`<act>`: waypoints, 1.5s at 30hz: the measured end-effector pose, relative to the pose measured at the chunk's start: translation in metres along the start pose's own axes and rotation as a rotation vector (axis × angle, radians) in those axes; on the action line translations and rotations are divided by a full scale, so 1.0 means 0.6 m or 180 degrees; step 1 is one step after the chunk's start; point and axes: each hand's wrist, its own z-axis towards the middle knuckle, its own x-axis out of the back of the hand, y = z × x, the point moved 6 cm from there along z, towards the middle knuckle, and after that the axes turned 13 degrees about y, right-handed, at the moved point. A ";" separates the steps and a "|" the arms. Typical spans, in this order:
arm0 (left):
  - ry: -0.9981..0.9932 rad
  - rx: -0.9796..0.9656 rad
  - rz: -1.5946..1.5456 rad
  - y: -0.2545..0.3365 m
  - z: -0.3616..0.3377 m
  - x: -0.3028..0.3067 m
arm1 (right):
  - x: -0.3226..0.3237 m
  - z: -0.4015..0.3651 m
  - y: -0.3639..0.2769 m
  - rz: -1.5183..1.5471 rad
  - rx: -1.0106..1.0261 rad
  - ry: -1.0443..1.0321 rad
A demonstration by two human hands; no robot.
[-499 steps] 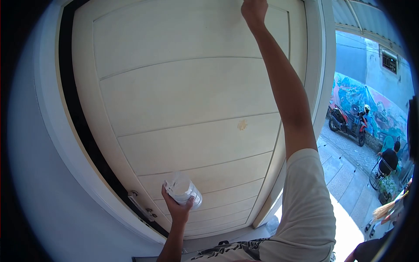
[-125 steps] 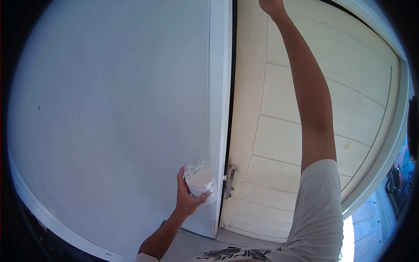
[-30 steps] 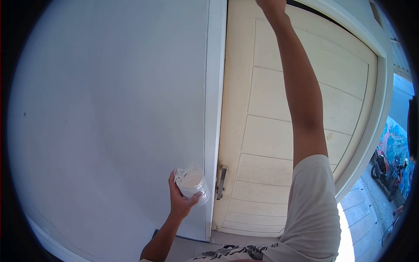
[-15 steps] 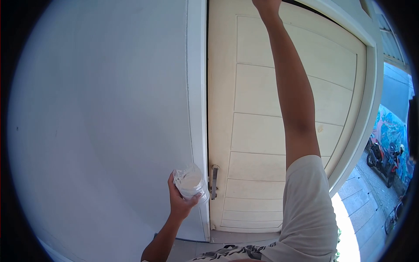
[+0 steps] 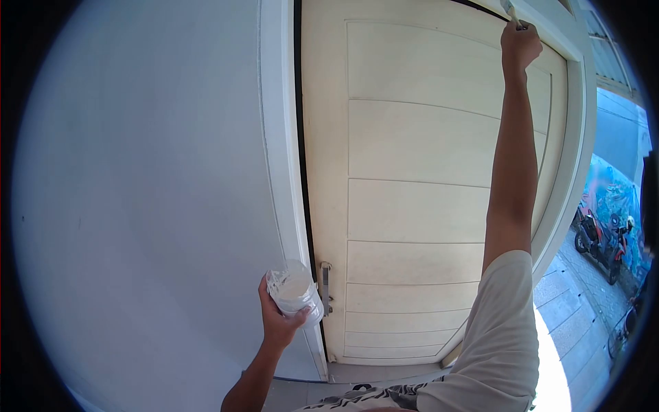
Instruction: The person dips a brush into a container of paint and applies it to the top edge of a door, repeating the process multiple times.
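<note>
**Jar low by the handle, brush high at the door top**

Head camera: Held a clear jar (image 5: 295,294), white inside, in the left hand (image 5: 276,324). Kept the fingers curled shut around its side, thumb across the front. Carried it low, just in front of the white door frame (image 5: 278,172) and right beside the metal door handle (image 5: 325,287).

Stretched the right hand (image 5: 519,44) straight up to the top right corner of the cream door (image 5: 412,206), arm fully extended. Clenched a brush (image 5: 509,9) there in a tight fist (pale tip only, poking above the knuckles). Brought that tip to the upper edge of the frame; could not tell whether touching or just short of it.

Faced a plain pale wall (image 5: 137,206) on the left. Wore a light short sleeve (image 5: 501,329) on the raised arm. Glimpsed, beyond the door's right edge, sunlit pavement (image 5: 573,275), a parked motorbike (image 5: 596,237) and a mural (image 5: 611,196) behind it.
</note>
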 end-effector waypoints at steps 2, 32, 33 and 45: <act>-0.0047 0.0015 -0.0009 0.011 -0.001 -0.025 | -0.021 -0.014 -0.027 -0.0080 0.0130 0.0024; -0.0335 -0.0075 0.0023 0.057 -0.084 -0.336 | 0.000 0.059 -0.093 0.1259 0.0000 -0.1111; -0.0374 -0.0078 0.0052 0.049 -0.086 -0.348 | 0.000 0.041 -0.128 0.1555 0.0240 -0.1203; -0.0442 -0.0028 -0.0008 0.050 -0.122 -0.418 | -0.044 0.289 0.317 0.0823 0.0034 -0.0536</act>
